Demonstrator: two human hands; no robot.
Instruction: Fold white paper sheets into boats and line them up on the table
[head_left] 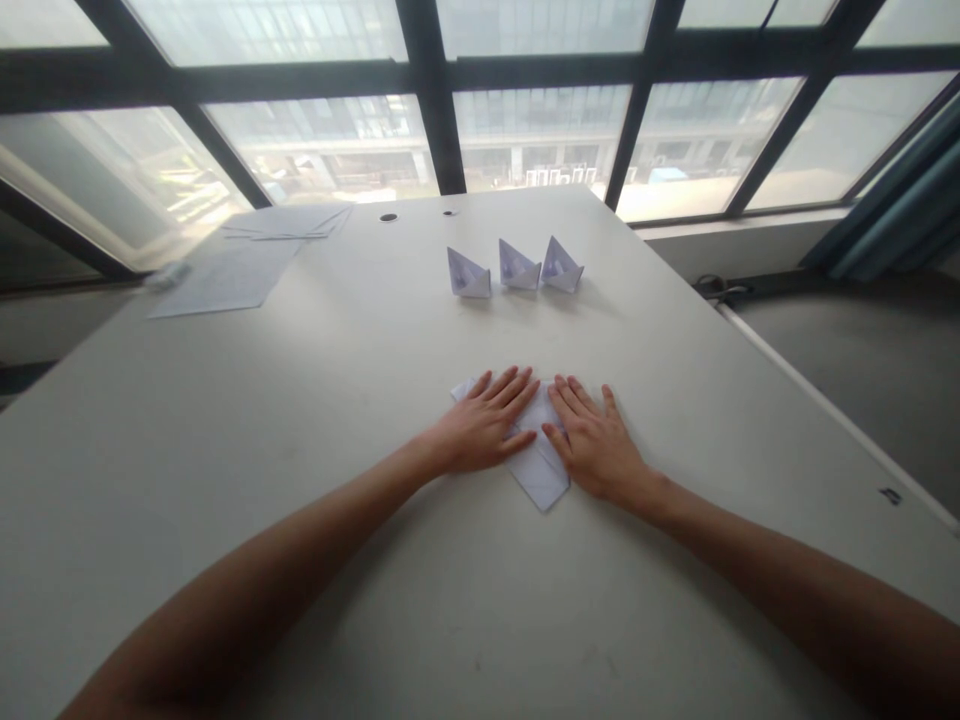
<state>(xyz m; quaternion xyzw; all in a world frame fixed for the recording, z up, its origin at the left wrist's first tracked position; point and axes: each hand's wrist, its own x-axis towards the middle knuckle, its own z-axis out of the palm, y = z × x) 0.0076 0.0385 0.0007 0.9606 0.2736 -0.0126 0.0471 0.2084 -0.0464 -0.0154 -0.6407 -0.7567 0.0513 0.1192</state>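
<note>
A folded sheet of white paper (pixel 543 478) lies flat on the white table (pixel 315 400), one corner pointing toward me. My left hand (pixel 491 420) rests flat on its left part with the fingers stretched out. On its right part lies my right hand (pixel 596 435), palm down, its fingers also extended and slightly spread. Both hands hide much of the paper, so its full shape cannot be made out. Farther back stand three folded paper boats in a row: a left one (pixel 469 276), a middle one (pixel 519 268) and a right one (pixel 562 268).
Loose paper sheets (pixel 225 275) lie at the table's far left. Two round holes, one of them a dark cable hole (pixel 388 217), sit near the back edge. Behind the table are large dark-framed windows (pixel 442 120). A blue curtain (pixel 885 200) hangs at the right.
</note>
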